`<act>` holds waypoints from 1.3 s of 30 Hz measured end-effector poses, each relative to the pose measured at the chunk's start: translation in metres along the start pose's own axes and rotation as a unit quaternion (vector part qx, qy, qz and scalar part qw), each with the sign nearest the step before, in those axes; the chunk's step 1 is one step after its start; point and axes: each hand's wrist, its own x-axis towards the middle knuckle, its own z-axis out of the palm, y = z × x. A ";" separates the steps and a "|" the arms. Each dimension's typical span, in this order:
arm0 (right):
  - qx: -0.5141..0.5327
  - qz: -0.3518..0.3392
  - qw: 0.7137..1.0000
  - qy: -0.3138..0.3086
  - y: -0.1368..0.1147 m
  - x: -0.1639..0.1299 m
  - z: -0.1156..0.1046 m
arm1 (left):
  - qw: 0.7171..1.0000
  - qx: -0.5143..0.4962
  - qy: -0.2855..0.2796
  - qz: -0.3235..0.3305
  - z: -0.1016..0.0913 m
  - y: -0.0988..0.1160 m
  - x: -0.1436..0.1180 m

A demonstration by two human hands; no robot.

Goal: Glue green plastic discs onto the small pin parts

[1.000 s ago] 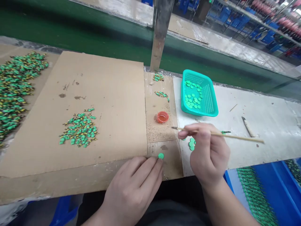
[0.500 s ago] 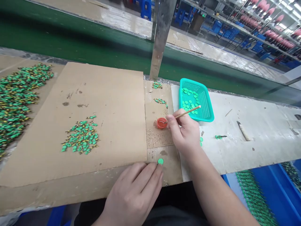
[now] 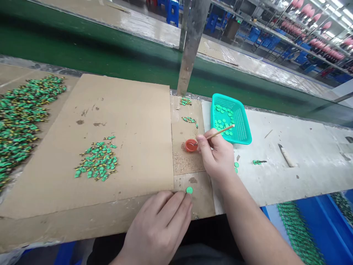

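Right hand (image 3: pixel 217 156) is pinching a thin brush stick (image 3: pixel 220 131), and its tip is now dipping in the little orange cup (image 3: pixel 191 145), where a second ago it was hovering off to the side. Left hand (image 3: pixel 161 228) is lying flat, fingers pressing beside one green disc (image 3: pixel 189 190) on the cardboard (image 3: pixel 124 110), so the disc is waiting while the brush is getting wet.

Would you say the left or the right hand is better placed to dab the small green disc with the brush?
Right: the right hand holds the brush, tip in the red cup. The left hand touches the green disc.
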 end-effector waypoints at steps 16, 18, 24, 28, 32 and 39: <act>0.040 -0.028 0.998 0.037 -0.032 -0.072 -0.030 | 1.000 -0.001 0.006 -0.010 0.003 0.002 -0.006; 0.054 -0.023 0.998 0.017 -0.036 -0.091 -0.031 | 1.000 0.001 0.005 -0.005 0.003 0.001 -0.006; 0.054 -0.044 0.998 -0.003 -0.039 -0.110 -0.023 | 1.000 -0.004 -0.007 -0.005 0.001 0.001 -0.006; 0.050 -0.043 0.998 -0.015 -0.039 -0.107 -0.023 | 1.000 -0.002 -0.001 0.002 0.001 0.000 -0.007; 0.055 -0.045 0.997 -0.017 -0.038 -0.106 -0.024 | 1.000 0.001 0.002 -0.001 0.002 0.001 -0.007; 0.061 -0.043 0.997 -0.022 -0.038 -0.105 -0.023 | 1.000 0.003 -0.005 0.001 0.001 0.001 -0.007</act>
